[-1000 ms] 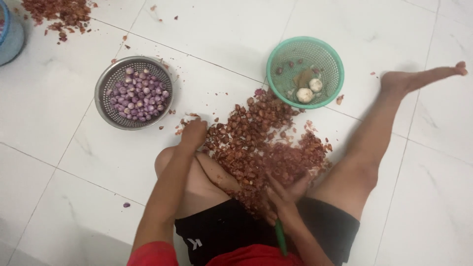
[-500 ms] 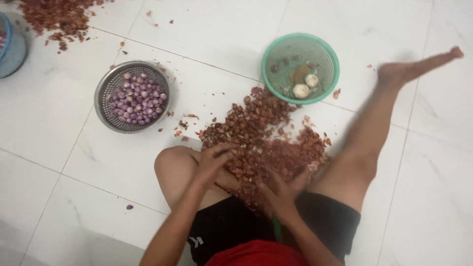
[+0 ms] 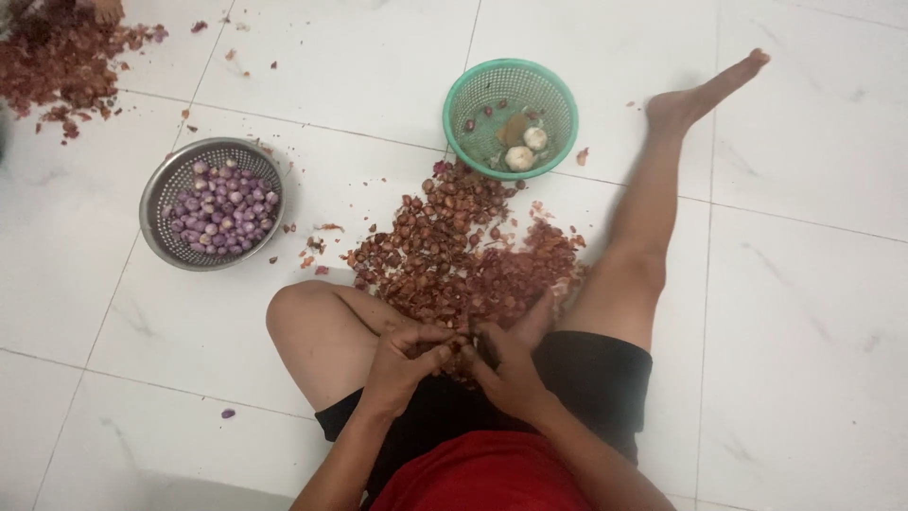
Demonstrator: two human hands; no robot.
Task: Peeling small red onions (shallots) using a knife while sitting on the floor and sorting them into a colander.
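I sit on a white tiled floor with a heap of unpeeled reddish-brown shallots between my legs. My left hand and my right hand meet at the near edge of the heap, above my lap. The left hand's fingers are closed on a small shallot. The right hand grips a small knife whose dark blade shows between the two hands; its handle is hidden in the fist.
A metal colander of peeled purple shallots stands to the left. Beyond the heap, a green plastic basket holds two white bulbs. Loose skins lie at top left. My right leg stretches out; my left knee is bent.
My left hand drew back from the heap's left edge and came to the right hand at my lap, closing on a shallot. The right hand stayed put.
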